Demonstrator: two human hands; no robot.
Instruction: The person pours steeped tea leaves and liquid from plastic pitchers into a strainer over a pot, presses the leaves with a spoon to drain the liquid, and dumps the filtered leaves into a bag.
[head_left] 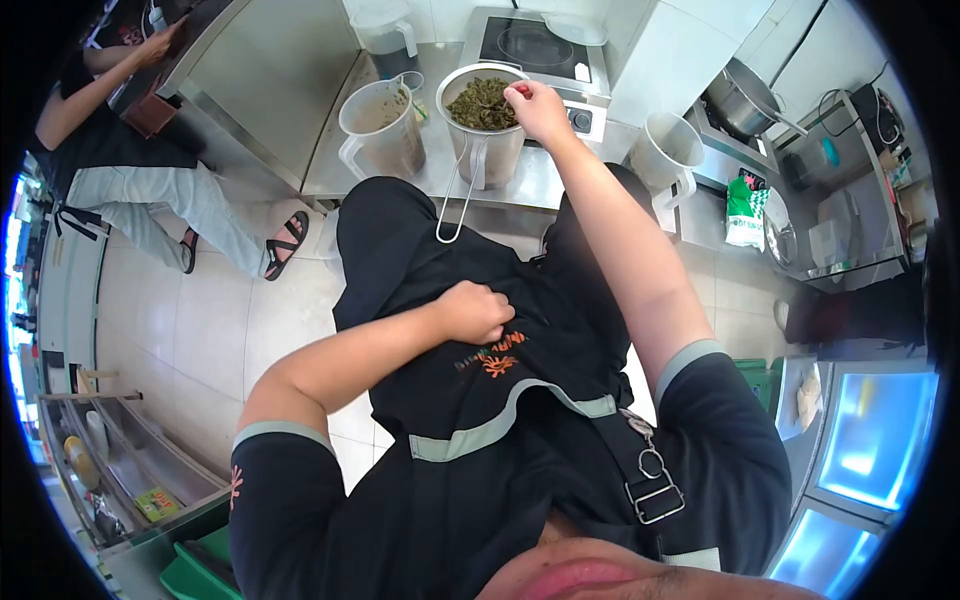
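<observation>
My right hand [540, 108] reaches to the right rim of a wire-mesh strainer [497, 73] full of wet, dark green leaves [483, 104]. Its fingers are pinched together over the leaves, with a small red spot at the tips; what they hold is too small to make out. The strainer rests on top of a clear plastic pitcher [492, 160], its long wire handle hanging toward me. My left hand [475, 312] is closed in a fist against my black apron [430, 370], away from the strainer; its fingertips are hidden.
Left of the strainer stands another pitcher [383, 128] with residue inside, and a lidded jug [386, 38] behind. An induction cooker [535, 48] sits at the back. To the right are a pitcher [667, 150], a pot [745, 98] and a green-white bag [746, 212]. Another person [130, 180] stands left.
</observation>
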